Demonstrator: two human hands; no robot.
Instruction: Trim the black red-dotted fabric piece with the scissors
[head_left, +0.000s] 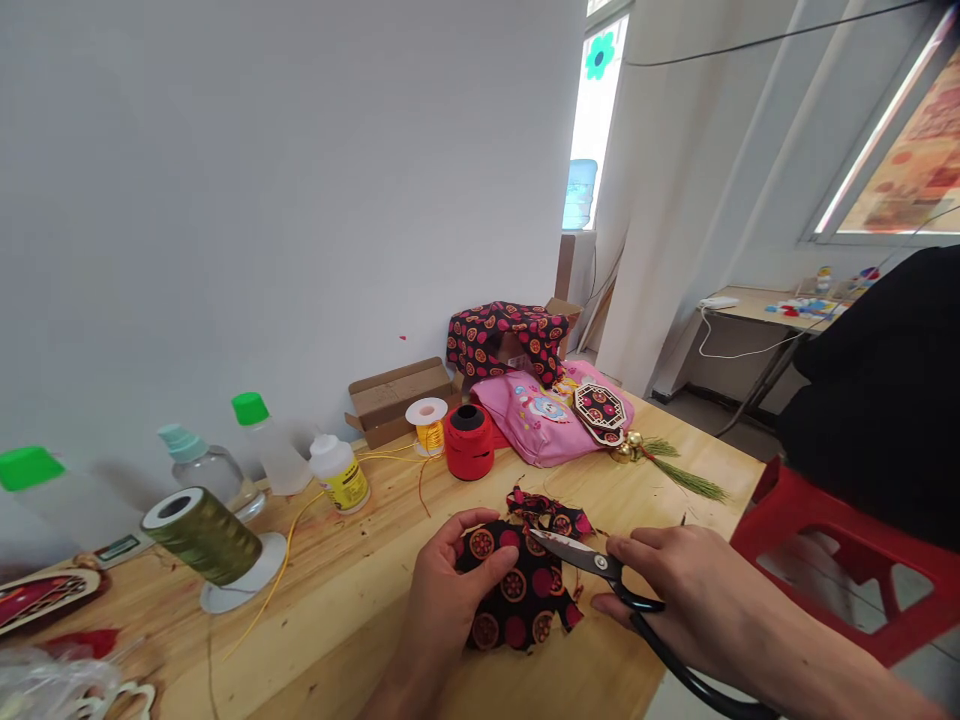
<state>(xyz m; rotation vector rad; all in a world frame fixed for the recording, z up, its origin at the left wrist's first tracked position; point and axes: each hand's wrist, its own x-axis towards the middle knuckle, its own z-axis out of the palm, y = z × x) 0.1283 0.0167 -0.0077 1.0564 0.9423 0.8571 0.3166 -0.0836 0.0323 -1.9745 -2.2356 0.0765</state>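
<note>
My left hand [469, 585] is closed on a piece of black patterned fabric [513, 588] with red and orange round motifs, its thumb lying across the top. In my right hand [679, 580] is a pair of scissors [589, 557] with black handles, its blades pointing left at the fabric's upper right edge. A ragged strip hangs from that edge near the blades. Just beyond lie crumpled fabric scraps [547, 510] of the same pattern on the wooden table [360, 610].
Behind stand a red thread spool [470, 445], a yellow cord spool [427, 425], a glue bottle [340, 475] and an olive thread cone [206, 540]. A pink bag [525, 425] carries an octagonal ornament [600, 410]. Right of the table, a person in black sits on a red stool [840, 570].
</note>
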